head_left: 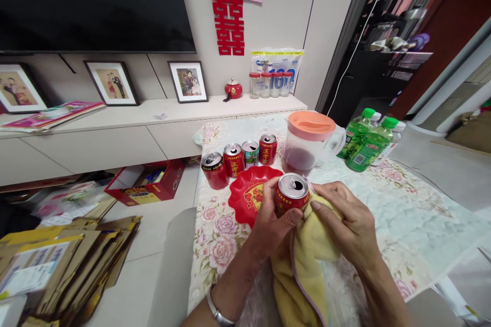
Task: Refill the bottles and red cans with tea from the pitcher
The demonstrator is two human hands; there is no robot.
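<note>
My left hand (273, 225) is wrapped round an opened red drink can (290, 195), held upright above the table. My right hand (347, 225) presses a yellow cloth (307, 260) against the can's right side, fingers closed on the cloth. Just behind the can lies a red scalloped plate (245, 195). Several more opened red cans (233, 159) stand in a row behind the plate.
A plastic jug with an orange lid (310, 139) stands behind the can, two green bottles (364, 143) to its right. The table carries a floral cloth (402, 209). Flattened cardboard (65, 260) and a red box (148, 186) lie on the floor left.
</note>
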